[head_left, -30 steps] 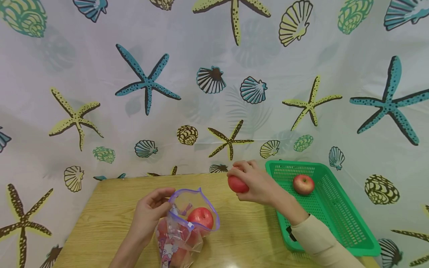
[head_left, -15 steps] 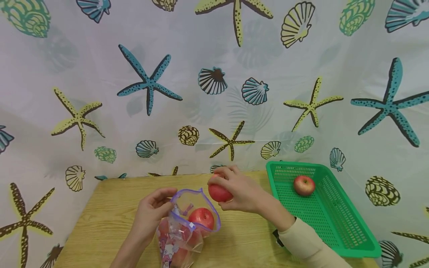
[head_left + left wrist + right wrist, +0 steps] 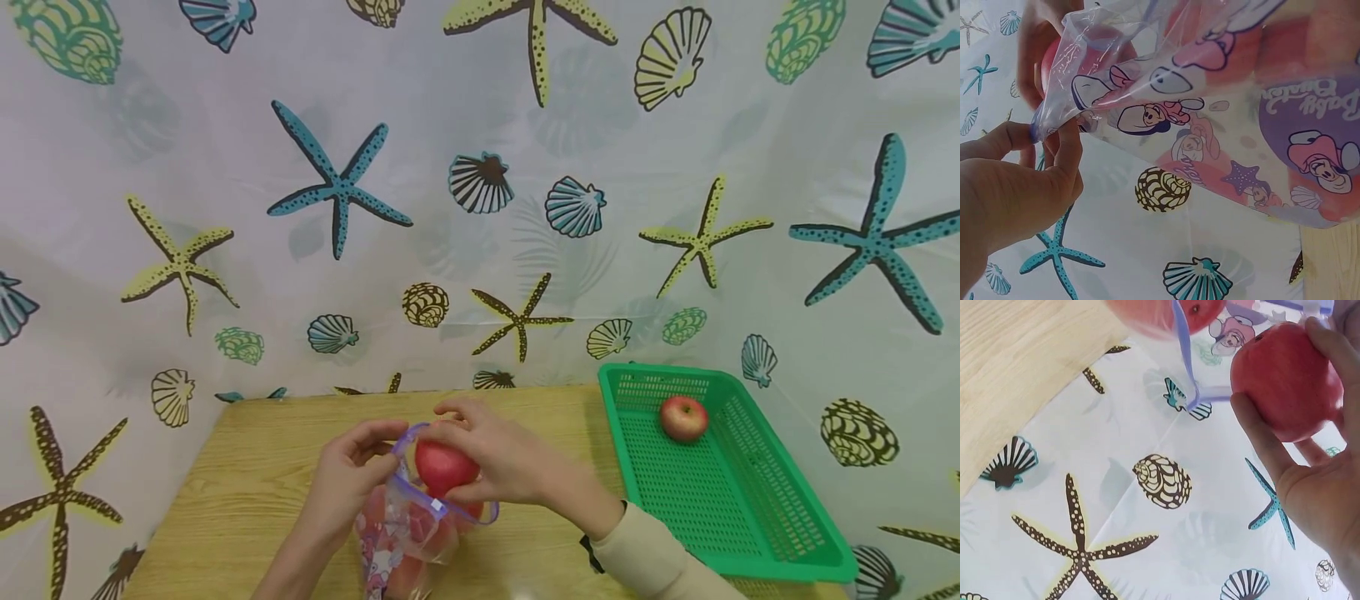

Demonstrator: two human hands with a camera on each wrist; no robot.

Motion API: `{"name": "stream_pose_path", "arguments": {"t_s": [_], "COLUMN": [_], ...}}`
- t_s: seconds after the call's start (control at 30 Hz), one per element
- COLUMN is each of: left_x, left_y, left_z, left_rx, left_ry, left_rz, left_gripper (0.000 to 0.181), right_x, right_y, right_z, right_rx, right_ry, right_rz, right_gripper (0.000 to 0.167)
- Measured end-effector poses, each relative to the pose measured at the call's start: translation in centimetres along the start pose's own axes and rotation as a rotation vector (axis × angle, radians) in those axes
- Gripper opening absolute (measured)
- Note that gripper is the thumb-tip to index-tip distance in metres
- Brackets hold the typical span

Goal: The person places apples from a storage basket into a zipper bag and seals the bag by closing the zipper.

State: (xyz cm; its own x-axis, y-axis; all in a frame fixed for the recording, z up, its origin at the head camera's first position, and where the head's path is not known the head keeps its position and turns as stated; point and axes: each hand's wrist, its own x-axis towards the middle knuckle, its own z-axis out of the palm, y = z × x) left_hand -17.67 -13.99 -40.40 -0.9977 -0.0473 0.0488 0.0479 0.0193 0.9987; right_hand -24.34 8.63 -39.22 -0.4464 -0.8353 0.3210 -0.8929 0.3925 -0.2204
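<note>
My left hand (image 3: 345, 487) pinches the purple rim of a clear zip bag (image 3: 1194, 147) printed with cartoon figures. A red apple (image 3: 442, 468) is in my right hand (image 3: 513, 458), right at the bag's open mouth. In the right wrist view, thumb and fingers grip this apple (image 3: 1285, 381) from the side, near the purple zip edge. Inside the bag lie several more red apples, one of them near the mouth, an apple (image 3: 1204, 311) with its stem end showing. The held apple and right hand partly cover the bag's opening in the head view.
A green plastic basket (image 3: 795, 570) stands on the right of the wooden table (image 3: 247, 467), with one red-yellow apple (image 3: 683, 418) near its back. Behind the table hangs a white curtain (image 3: 420, 250) printed with starfish and shells.
My right hand has carried the apple leftward and down from beside the basket to the bag's mouth. The left hand has kept its pinch on the rim.
</note>
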Motion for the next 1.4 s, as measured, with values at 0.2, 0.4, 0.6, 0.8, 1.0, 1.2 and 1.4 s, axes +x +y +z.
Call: {"name": "stream_pose_path", "arguments": {"t_s": [0.2,0.4,0.6,0.8,1.0,1.2,1.4], "left_x": [-0.1,-0.1,-0.1,0.0,0.0,-0.2,-0.4], "left_y": [0.5,0.6,0.5,0.9,1.5,1.3,1.2], "left_z": [-0.4,-0.9,-0.7,-0.6,-0.8,-0.9,-1.5], "left_rx": [0.029,0.03,0.038,0.052,0.058,0.043,0.04], "left_ry": [0.053,0.056,0.033,0.027,0.053,0.045,0.067], "left_rz": [-0.027,-0.026,0.006,-0.004,0.004,0.01,0.003], "left_gripper": [0.034,0.034,0.033,0.032,0.034,0.035,0.037], "right_x": [-0.3,-0.7,-0.8,-0.9,-0.7,-0.7,-1.5], "right_y": [-0.2,0.2,0.2,-0.2,-1.0,-1.2,-0.1], "right_z": [0.5,0.6,0.7,0.7,1.2,0.4,-1.5], "right_rx": [0.255,0.517,0.651,0.524,0.407,0.324,0.268], "right_ry": [-0.006,-0.06,-0.11,-0.103,-0.007,-0.02,0.015], "right_rz": [0.023,-0.056,-0.057,-0.161,-0.187,-0.254,-0.21], "right_gripper": [0.053,0.029,0.03,0.035,0.026,0.025,0.024]}}
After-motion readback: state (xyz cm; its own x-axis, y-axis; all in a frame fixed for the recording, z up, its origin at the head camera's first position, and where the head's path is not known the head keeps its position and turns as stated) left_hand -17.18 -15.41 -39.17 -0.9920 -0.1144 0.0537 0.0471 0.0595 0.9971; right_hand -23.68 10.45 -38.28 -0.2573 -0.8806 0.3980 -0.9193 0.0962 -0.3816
